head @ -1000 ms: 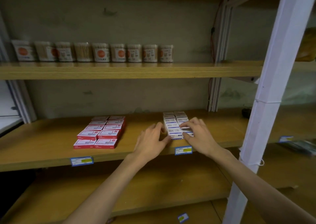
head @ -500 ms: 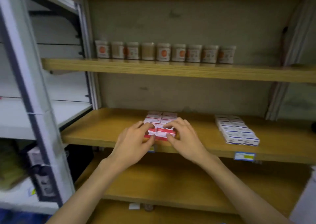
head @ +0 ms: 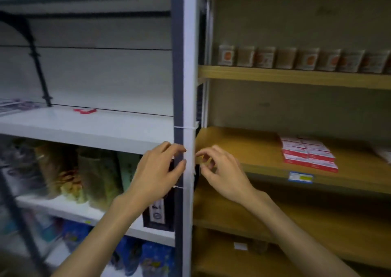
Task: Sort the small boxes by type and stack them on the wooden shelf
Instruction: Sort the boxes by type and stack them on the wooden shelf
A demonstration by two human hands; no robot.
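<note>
Both hands have left the red-and-white boxes [head: 309, 152], which sit stacked near the front edge of the wooden shelf [head: 243, 145]. The left hand [head: 156, 173] and right hand [head: 220, 170] hang loosely curled, holding nothing, before the white upright post [head: 186, 86] (the view has swung left). Two red boxes [head: 84, 110] lie at the back edge of the white shelf [head: 88, 128], probably next.

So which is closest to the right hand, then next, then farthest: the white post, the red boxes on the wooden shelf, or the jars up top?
From the right hand:
1. White post, just to its left, almost at the fingertips.
2. Red boxes, off to the right on the wooden shelf.
3. Jars, up on the higher shelf, farthest.
</note>
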